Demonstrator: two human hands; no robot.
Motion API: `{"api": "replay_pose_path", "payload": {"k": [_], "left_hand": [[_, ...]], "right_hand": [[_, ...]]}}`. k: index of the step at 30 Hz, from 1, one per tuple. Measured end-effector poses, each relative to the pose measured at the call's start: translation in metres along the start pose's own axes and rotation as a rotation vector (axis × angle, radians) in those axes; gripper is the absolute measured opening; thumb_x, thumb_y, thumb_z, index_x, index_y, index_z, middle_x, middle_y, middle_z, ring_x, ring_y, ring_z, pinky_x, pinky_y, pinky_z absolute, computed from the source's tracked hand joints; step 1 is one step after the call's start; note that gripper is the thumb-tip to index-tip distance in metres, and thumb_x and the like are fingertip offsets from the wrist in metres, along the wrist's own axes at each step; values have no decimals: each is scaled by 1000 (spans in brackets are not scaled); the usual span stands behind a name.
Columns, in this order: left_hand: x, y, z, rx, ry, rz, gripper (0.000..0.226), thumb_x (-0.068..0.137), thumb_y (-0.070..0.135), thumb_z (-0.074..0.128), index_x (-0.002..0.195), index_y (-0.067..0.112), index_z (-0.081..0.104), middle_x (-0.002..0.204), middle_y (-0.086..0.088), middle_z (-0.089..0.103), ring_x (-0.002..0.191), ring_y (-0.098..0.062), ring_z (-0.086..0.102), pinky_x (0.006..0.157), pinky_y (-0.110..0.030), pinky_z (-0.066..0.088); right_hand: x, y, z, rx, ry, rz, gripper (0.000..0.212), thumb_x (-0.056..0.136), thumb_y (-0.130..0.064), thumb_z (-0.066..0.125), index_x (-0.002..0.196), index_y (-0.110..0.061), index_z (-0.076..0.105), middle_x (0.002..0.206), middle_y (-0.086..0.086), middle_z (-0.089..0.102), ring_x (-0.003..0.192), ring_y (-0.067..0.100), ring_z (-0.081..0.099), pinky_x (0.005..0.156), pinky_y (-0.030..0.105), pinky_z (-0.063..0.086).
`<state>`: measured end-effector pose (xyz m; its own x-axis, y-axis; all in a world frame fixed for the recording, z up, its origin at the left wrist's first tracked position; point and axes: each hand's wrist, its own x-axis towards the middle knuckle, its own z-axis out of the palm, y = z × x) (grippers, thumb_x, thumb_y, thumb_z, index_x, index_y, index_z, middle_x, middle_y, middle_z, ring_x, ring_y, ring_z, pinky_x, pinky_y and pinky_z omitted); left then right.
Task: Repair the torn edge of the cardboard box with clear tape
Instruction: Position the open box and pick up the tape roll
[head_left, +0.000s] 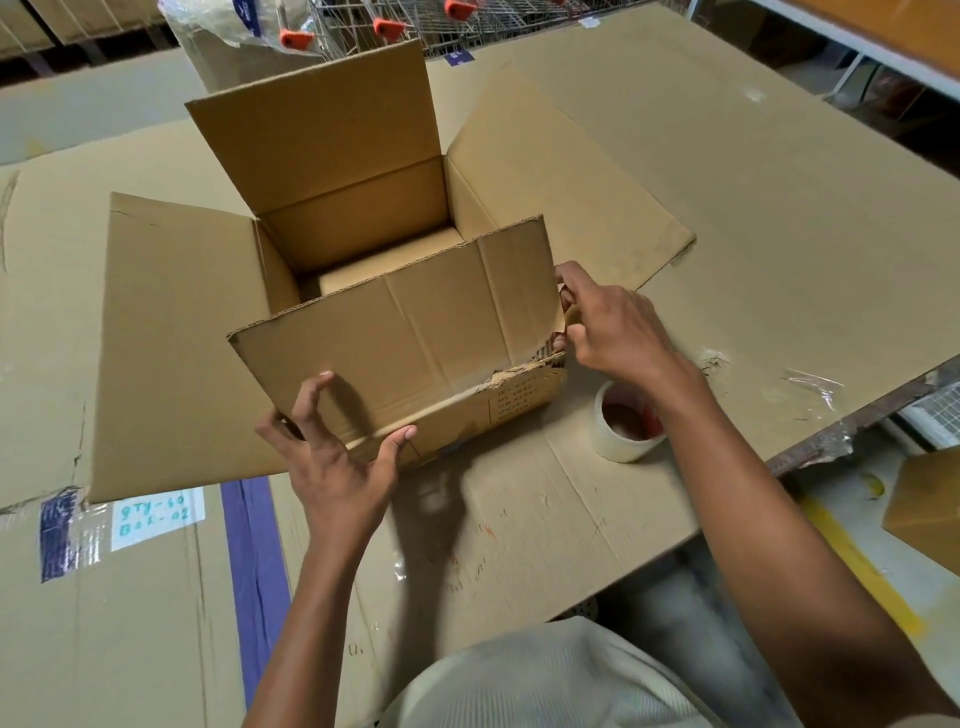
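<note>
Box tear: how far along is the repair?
Done: nothing; the tear is bare, ragged. In hand: left hand holds the flap, right hand grips its torn corner. Left: all taping; the tape roll lies unused on the table.

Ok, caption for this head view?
Left hand and right hand grip the torn flap of the cardboard box; tape roll rests alongside.
</note>
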<state>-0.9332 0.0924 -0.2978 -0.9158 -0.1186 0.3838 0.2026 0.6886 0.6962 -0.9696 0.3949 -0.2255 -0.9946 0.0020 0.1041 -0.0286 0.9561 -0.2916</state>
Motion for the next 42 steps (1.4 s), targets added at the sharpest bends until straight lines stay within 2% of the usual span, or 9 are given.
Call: {"api": "replay_pose_path", "payload": {"k": [5,9,17,21,26,31,37,40,42], "left_hand": [[-1,0,4,7,6,-55,96,67,31,95,144,29,36,141,-18,30,131,-31,34,75,-37,51],[-1,3,3,16,1,-68,99,67,31,96,144,33,34,139,-21,30,130,-36,37,80,-40,53],[0,1,2,62,-26,-87,104,65,41,95,149,36,34,140,-19,32,124,-37,44,80,-38,52],[-4,0,1,148,-118,-103,103,71,57,86,155,42,28,150,-19,25,133,-43,41,94,-56,57],[10,22,-5,317,-387,-173,115,67,103,35,158,32,30,170,-10,-13,157,-31,-17,124,-50,4],[93,59,-19,657,-633,-237,108,85,84,-8,129,23,69,151,-18,53,156,-41,20,121,-65,-14],[244,29,48,639,-455,-39,87,99,75,18,166,22,-2,172,-14,-14,157,-41,-17,128,-55,-5],[294,-15,72,719,-409,3,89,103,66,29,163,18,-15,168,-14,-29,154,-37,-27,129,-53,-8],[316,-37,83,753,-425,9,92,104,63,33,163,11,-14,169,-15,-26,156,-37,-24,129,-50,-9]], "right_hand": [[-2,2,-15,373,-164,123,43,91,-11,75,124,-26,52,83,-6,60,62,13,59,50,27,48],[2,-2,-11,205,-191,118,22,96,-25,70,94,-19,50,80,1,61,75,23,60,63,40,49],[-4,0,-7,264,3,242,32,83,-36,83,110,-22,74,90,0,77,85,17,67,73,28,47],[-9,1,3,142,-51,286,25,86,-35,80,110,-29,73,102,-1,76,95,22,65,74,33,50],[-8,-8,0,38,61,248,25,92,-23,73,115,-31,71,98,-7,75,78,16,58,65,28,43],[1,-42,13,333,84,48,14,89,-32,77,97,-42,71,86,-23,68,73,0,64,63,27,54],[9,-67,64,483,71,-14,33,72,-21,92,77,-47,71,73,-34,66,80,-7,62,67,1,42],[8,-71,70,446,211,-73,5,81,-36,72,76,-38,72,70,-28,62,67,-5,54,69,-4,36],[7,-64,75,468,201,-81,15,82,-44,58,78,-37,71,68,-27,58,60,-3,51,70,-2,36]]}}
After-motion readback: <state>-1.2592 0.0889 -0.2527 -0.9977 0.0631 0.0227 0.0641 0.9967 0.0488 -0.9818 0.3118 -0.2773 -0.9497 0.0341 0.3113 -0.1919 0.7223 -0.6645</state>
